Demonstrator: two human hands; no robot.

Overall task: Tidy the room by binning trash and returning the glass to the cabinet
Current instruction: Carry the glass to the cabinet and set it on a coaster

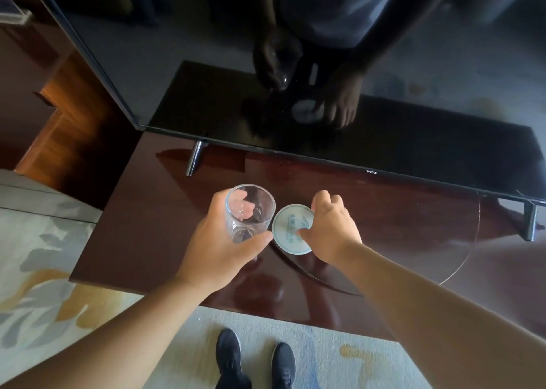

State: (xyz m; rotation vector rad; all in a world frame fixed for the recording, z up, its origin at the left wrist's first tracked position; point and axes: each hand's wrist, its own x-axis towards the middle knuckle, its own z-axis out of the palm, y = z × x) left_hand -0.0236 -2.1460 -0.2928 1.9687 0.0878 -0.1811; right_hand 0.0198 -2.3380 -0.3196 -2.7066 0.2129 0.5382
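Note:
An empty clear drinking glass [249,212] is upright in my left hand [217,248], which wraps around its side just above the dark wooden cabinet top [141,240]. Right beside it a round white paper coaster [288,229] with a blue print is pinched between the thumb and fingers of my right hand [332,230]. The coaster is tilted, its lower edge close to the wood. Whether it still touches the surface I cannot tell.
A large black TV [325,63] on metal feet [193,158] stands at the back of the cabinet top and mirrors my hands. A round glass plate [461,258] lies on the wood at the right. Patterned carpet [44,270] and my black shoes [257,359] are below.

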